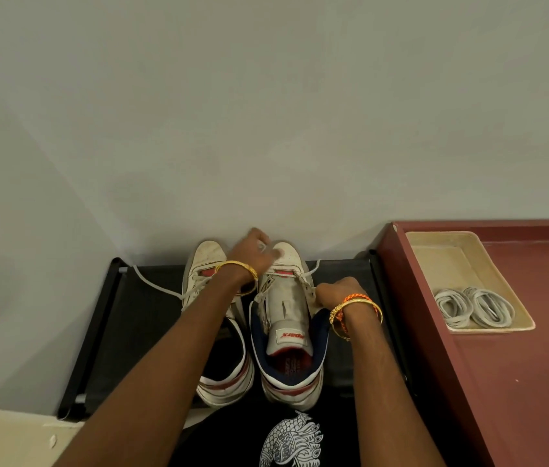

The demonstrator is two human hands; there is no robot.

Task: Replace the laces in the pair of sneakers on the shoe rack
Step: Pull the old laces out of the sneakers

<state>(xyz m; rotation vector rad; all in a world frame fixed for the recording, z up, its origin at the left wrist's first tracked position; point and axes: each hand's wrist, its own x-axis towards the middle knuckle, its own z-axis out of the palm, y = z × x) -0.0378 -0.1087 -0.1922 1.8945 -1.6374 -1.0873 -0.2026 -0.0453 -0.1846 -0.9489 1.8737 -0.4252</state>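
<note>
Two white sneakers with red and navy trim stand side by side on a black shoe rack [104, 332], toes toward the wall. The left sneaker [204, 274] is laced, with one lace end [155, 286] trailing left across the rack. The right sneaker [288, 318] has its tongue pulled up and most eyelets bare. My left hand [252, 251] is over the right sneaker's toe, pinching its white lace. My right hand [338, 293] grips the right eyelet flap of that sneaker. A lace end [313, 267] sticks out near the right flap.
A maroon surface [519, 382] lies to the right of the rack. On it sits a beige tray [441, 261] holding two coiled white laces [473, 306]. A plain wall runs directly behind the rack. A pale floor corner [3, 436] shows at the bottom left.
</note>
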